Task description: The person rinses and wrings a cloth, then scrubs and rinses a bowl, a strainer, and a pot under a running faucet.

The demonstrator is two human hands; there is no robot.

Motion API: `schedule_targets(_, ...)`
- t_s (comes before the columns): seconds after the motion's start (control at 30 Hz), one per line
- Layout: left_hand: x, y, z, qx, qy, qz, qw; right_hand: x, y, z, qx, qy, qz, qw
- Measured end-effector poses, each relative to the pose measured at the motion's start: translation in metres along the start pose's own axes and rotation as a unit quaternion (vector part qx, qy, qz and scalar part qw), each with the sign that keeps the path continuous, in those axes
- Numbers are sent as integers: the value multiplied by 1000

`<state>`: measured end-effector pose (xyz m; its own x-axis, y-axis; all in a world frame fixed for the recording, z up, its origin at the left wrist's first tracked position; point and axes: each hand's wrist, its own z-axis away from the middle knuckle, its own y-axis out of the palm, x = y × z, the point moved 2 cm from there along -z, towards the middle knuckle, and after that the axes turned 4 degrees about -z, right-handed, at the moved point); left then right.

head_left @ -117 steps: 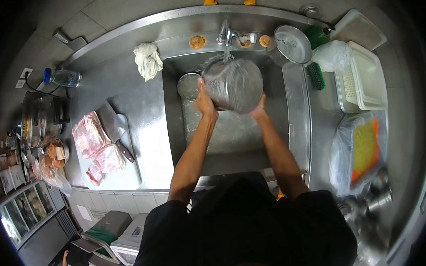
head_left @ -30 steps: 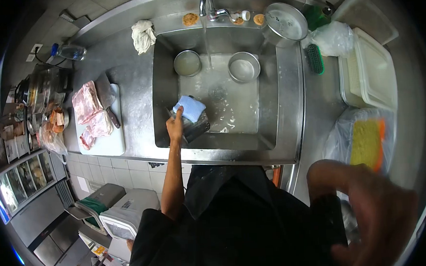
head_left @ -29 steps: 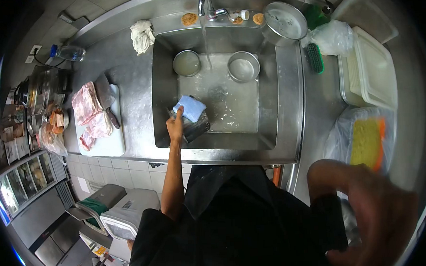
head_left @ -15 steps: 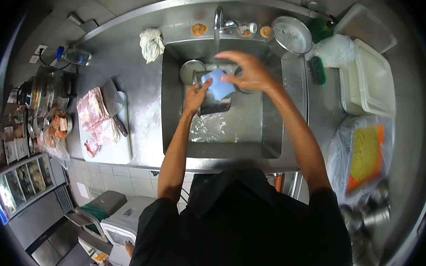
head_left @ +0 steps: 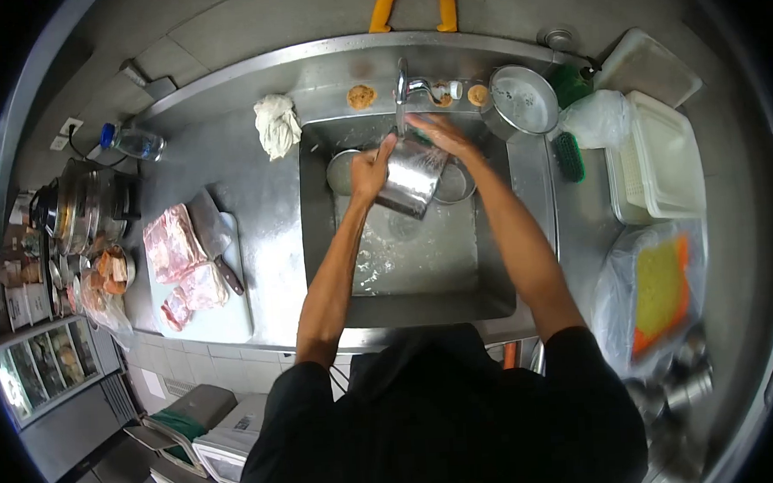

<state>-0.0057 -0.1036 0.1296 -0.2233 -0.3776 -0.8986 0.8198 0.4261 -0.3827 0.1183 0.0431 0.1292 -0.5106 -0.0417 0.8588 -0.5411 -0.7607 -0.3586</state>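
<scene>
My left hand (head_left: 371,172) grips a shiny cylindrical metal pot (head_left: 412,179), tilted over the sink (head_left: 407,309). With its fingers stretched out, my right hand (head_left: 442,136) lies at the pot's far end, just below the tap (head_left: 402,88). Whether the right palm touches the metal is hard to tell. One round metal container (head_left: 340,174) is in the sink left of the pot, and a second round metal container (head_left: 457,185) is at its right. Shallow water with suds covers the sink bottom. The blue sponge seen earlier is out of sight.
To the left, raw meat (head_left: 173,243) and a cleaver (head_left: 211,224) lie on a white cutting board (head_left: 229,315). A white cloth (head_left: 276,126) is by the sink's back corner. At right are a round metal pan (head_left: 523,100), a green brush (head_left: 568,156) and plastic tubs (head_left: 669,157).
The blue sponge has gone from view. The pot is raised and tilted near the tap, and my right hand has come to its far end. The camera view has shifted.
</scene>
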Motion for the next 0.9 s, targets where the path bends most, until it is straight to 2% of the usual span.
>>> schedule_targets(0.07,14,3,5,-52,-46,212,975,-37,-9,-4,44,-45,-224,972)
schedule_targets(0.1,29,8,6,-35,-79,300,950,-67,-4,-8,42,-45,-224,973)
schedule_targets(0.13,31,9,8,-34,-78,302,950,-99,2,-11,-30,-95,-266,959)
schedule_targets(0.17,37,11,13,-47,-115,328,936,-119,5,-8,-99,-139,-305,937)
schedule_targets(0.2,48,14,18,-61,-155,354,920,-123,8,3,-98,-133,-304,938)
schedule_targets(0.23,63,16,18,-21,-185,358,915,-129,11,12,-106,-74,-380,916)
schedule_targets(0.27,65,18,23,-21,-190,357,914,-137,16,18,-116,-15,-454,883)
schedule_targets(0.3,66,19,28,-22,-209,398,893,-141,21,24,-181,-45,-445,876)
schedule_targets(0.33,66,21,32,-23,-224,437,871,-144,26,31,-182,-43,-447,875)
schedule_targets(0.37,66,23,32,-23,-224,435,872,-125,29,51,-234,-61,-397,886)
schedule_targets(0.43,68,32,33,-9,-234,606,760,-87,51,84,-329,-79,-319,885)
schedule_targets(0.47,75,35,29,-9,-232,605,762,-72,68,93,-373,-79,-294,876)
schedule_targets(0.53,89,43,17,-8,-188,595,781,-52,87,102,-417,-132,9,899)
schedule_targets(0.6,80,47,14,0,-160,603,781,-20,89,105,-346,-222,204,889)
schedule_targets(0.67,85,46,14,-75,-185,412,889,-13,76,80,-314,-225,174,906)
schedule_targets(0.7,128,63,-7,-56,-161,432,886,-31,64,52,-276,-208,55,937)
schedule_targets(0.73,117,60,-9,-53,-156,427,889,-42,49,31,-234,-190,-67,951)
schedule_targets(0.8,69,48,-2,-27,-80,168,982,-58,13,26,-206,-23,-151,967)
schedule_targets(0.83,32,38,0,2,-42,56,998,-86,4,28,-214,23,-162,963)
schedule_targets(0.87,25,33,-16,-4,-36,56,998,-113,-4,26,-220,66,-170,958)
schedule_targets(0.9,17,34,-38,107,13,-57,993,-122,-7,40,-218,74,-161,960)
